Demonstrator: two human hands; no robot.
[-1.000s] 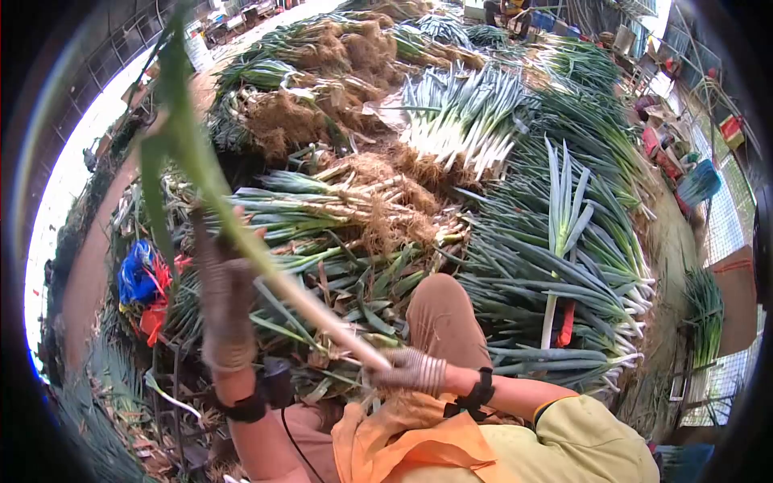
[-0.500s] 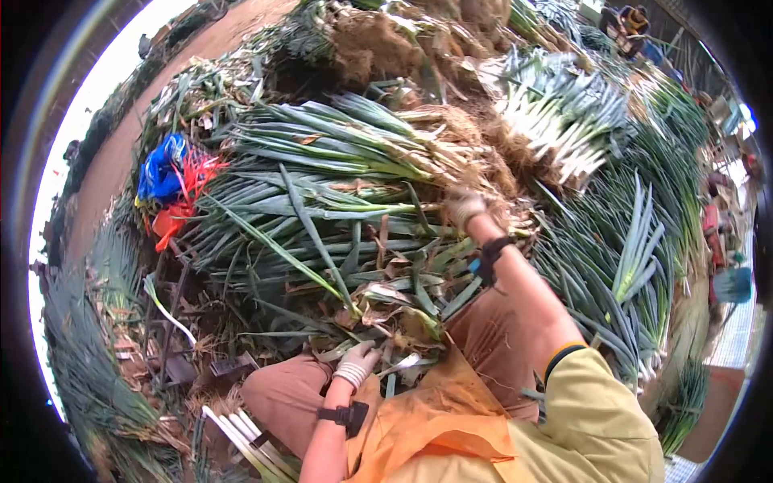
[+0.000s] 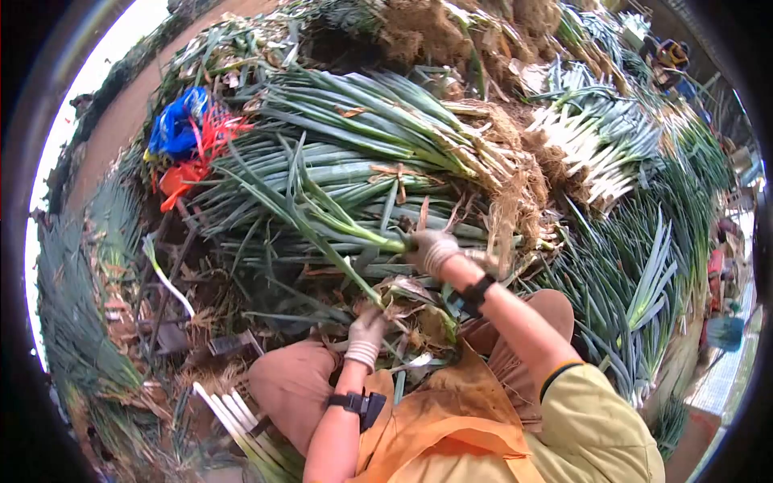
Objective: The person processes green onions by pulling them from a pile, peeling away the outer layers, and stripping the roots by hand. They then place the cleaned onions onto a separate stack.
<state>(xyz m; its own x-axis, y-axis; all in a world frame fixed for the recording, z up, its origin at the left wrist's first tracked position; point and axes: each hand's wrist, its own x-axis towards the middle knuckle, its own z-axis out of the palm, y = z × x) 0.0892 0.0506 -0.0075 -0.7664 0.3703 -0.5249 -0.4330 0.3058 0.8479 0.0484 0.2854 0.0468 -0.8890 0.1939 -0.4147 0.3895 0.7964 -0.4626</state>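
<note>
My gloved right hand (image 3: 428, 251) is closed around the lower stem of a long green onion (image 3: 366, 233), whose leaves reach to the upper left over the pile. My gloved left hand (image 3: 368, 332) sits lower, near my lap, its fingers closed at the base of another green onion (image 3: 342, 262) that slants up and left. Dry peelings and roots (image 3: 415, 334) lie beside the left hand. Behind both hands a large heap of untrimmed green onions (image 3: 354, 121) rests with its brown roots (image 3: 515, 177) to the right.
Cleaned white-stemmed onions (image 3: 600, 145) are stacked at upper right, with more green onions (image 3: 636, 274) below them. Blue plastic (image 3: 179, 125) and red ties (image 3: 213, 137) hang at the left. Several white stems (image 3: 229, 414) lie by my knee. Another person (image 3: 671, 55) is far off at upper right.
My right hand has come back from the root end of the heap toward me, bringing a green onion. My left hand has risen slightly to the base of the slanting onion.
</note>
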